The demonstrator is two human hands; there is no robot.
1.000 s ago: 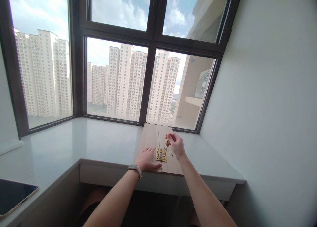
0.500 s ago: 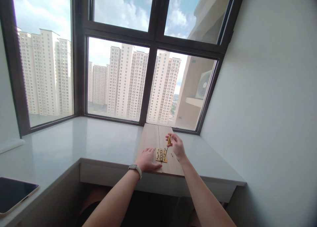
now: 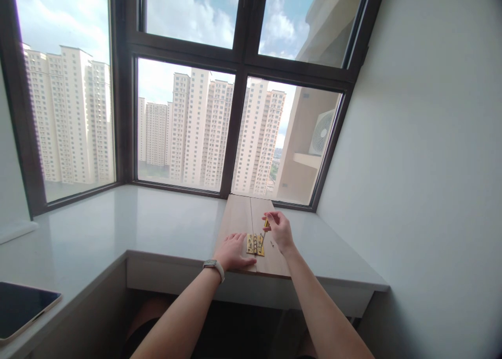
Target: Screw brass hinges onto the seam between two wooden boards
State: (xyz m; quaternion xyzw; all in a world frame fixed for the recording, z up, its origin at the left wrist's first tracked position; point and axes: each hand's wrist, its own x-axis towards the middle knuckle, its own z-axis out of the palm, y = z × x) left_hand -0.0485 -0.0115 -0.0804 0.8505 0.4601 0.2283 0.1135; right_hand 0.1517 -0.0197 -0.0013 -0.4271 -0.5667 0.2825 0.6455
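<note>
A gold-coloured hinge (image 3: 255, 244) lies spread across the seam between two pale wooden boards (image 3: 239, 215). My right hand (image 3: 279, 231) is closed round the yellow-and-black handle of a screwdriver (image 3: 267, 223), whose shaft points down onto the hinge's right leaf. Small screws show on the hinge, too tiny to make out singly. My left hand (image 3: 231, 252) rests flat on the left board beside the hinge, fingers stretched out, thumb near the boards' front edge. To the right of the hinge lies a loose screw (image 3: 272, 243).
Beneath the boards is a white windowsill (image 3: 172, 218) with a front edge. A dark-screened tablet (image 3: 25, 309) lies at the far left. Brown-framed windows (image 3: 231, 129) rise behind, and a white wall (image 3: 423, 139) stands at the right.
The screwdriver and my right fingers have shifted very slightly on the handle. My left hand and the hinge stay in place.
</note>
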